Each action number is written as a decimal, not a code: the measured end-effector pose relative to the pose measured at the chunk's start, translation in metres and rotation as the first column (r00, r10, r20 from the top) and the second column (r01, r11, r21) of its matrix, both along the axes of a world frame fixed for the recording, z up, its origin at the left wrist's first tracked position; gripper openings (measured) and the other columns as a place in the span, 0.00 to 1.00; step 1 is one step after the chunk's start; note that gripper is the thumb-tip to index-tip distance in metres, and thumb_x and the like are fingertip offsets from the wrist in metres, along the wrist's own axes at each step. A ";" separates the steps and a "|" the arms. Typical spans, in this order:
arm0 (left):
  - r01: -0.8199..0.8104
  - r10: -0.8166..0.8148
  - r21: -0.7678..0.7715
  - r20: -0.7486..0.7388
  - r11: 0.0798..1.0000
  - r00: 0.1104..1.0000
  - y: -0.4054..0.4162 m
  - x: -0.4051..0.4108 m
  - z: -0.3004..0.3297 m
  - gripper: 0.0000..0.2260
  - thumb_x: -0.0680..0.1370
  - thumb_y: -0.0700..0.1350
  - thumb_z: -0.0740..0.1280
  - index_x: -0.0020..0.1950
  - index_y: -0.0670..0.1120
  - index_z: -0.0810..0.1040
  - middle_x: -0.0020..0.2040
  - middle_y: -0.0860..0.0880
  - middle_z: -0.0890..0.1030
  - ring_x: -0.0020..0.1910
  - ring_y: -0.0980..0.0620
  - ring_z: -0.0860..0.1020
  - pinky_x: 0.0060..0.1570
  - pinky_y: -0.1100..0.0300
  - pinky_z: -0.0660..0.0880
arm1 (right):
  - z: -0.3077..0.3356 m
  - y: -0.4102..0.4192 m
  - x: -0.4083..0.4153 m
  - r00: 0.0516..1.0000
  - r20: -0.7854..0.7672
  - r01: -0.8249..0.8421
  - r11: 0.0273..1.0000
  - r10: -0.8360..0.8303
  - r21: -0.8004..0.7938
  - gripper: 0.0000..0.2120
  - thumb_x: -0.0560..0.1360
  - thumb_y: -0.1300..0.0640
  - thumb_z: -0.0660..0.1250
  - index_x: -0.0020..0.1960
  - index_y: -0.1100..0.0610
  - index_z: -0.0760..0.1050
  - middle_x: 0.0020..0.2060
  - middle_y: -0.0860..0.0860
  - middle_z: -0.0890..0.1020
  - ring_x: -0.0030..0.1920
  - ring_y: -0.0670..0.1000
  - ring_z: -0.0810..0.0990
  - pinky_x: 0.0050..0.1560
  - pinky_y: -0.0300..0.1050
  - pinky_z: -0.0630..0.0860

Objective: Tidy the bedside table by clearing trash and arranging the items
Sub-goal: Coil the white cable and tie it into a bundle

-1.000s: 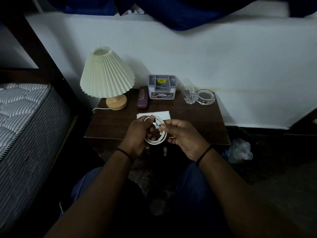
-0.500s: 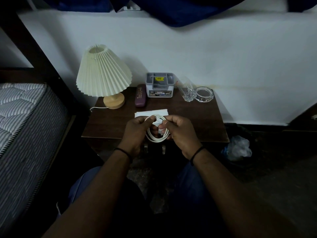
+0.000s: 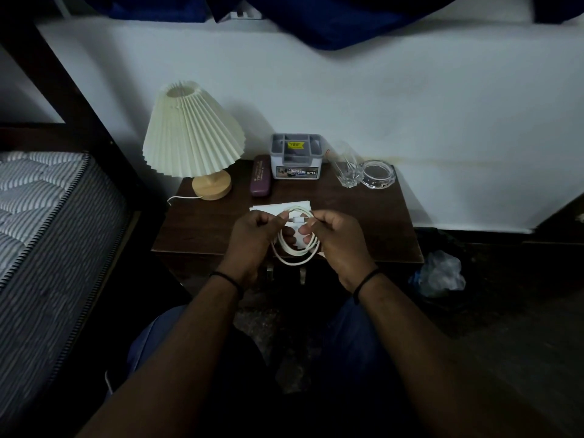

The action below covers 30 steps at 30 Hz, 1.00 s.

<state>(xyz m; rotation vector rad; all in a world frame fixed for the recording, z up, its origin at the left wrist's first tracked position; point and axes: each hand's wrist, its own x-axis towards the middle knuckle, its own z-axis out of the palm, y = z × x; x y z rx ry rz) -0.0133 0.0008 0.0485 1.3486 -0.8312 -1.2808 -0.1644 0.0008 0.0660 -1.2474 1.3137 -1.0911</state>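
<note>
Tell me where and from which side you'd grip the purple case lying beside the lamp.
Grip the purple case across its long sides near the middle, coming down from above. It lies flat with its long axis running toward the wall, squeezed between the lamp base and the grey organizer, so sideways access looks tight, while its top and near end are open. Probably workable one-handed.

Striped grey-and-white quilted mattress (image 3: pixel 41 216) at left, beside dark wooden bed post (image 3: pixel 72 99). White wall (image 3: pixel 379 105) behind; dark blue fabric (image 3: pixel 331 20) hanging along top. Crumpled translucent plastic bag (image 3: pixel 439 273) on dark floor (image 3: pixel 505 343), right.
</note>
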 end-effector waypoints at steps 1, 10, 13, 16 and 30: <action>-0.009 0.009 0.005 -0.015 1.000 1.000 0.000 0.001 0.000 0.09 0.75 0.43 0.73 0.40 0.38 0.79 0.41 0.34 0.84 0.40 0.38 0.84 0.45 0.45 0.82 | 0.000 0.000 0.000 1.000 -0.002 -0.003 1.000 0.003 -0.001 0.07 0.77 0.64 0.65 0.49 0.60 0.82 0.36 0.51 0.85 0.33 0.46 0.81 0.40 0.41 0.78; 0.011 0.001 0.049 -0.232 0.999 0.973 0.000 -0.002 0.002 0.07 0.77 0.39 0.69 0.47 0.34 0.77 0.39 0.38 0.82 0.34 0.45 0.82 0.45 0.46 0.81 | -0.003 -0.001 -0.001 0.995 -0.063 -0.080 0.997 0.079 -0.022 0.07 0.75 0.64 0.66 0.46 0.57 0.82 0.40 0.55 0.86 0.41 0.51 0.85 0.49 0.50 0.82; 0.028 -0.024 0.019 -0.180 0.999 0.983 0.001 -0.004 0.001 0.06 0.78 0.38 0.68 0.44 0.35 0.77 0.34 0.42 0.82 0.29 0.49 0.79 0.34 0.56 0.81 | -0.005 0.000 -0.002 0.935 -0.353 -0.091 0.986 0.038 -0.137 0.13 0.72 0.59 0.71 0.57 0.51 0.79 0.45 0.48 0.85 0.47 0.48 0.83 0.53 0.47 0.79; 0.051 -0.050 0.000 -0.186 0.999 0.981 0.001 -0.003 0.000 0.09 0.79 0.39 0.67 0.39 0.38 0.77 0.31 0.43 0.81 0.28 0.48 0.78 0.34 0.57 0.78 | 0.001 0.004 -0.001 0.885 -0.464 -0.190 0.943 0.044 -0.274 0.21 0.69 0.58 0.72 0.59 0.44 0.75 0.45 0.43 0.83 0.47 0.43 0.82 0.50 0.40 0.77; 0.130 -0.128 0.001 -0.196 0.991 0.972 0.003 0.003 0.010 0.07 0.81 0.38 0.63 0.44 0.38 0.74 0.31 0.45 0.76 0.25 0.50 0.75 0.29 0.60 0.75 | 0.004 0.006 0.007 0.678 -0.710 -0.237 0.859 -0.189 -0.455 0.07 0.72 0.55 0.71 0.49 0.51 0.79 0.46 0.50 0.81 0.48 0.53 0.80 0.44 0.47 0.75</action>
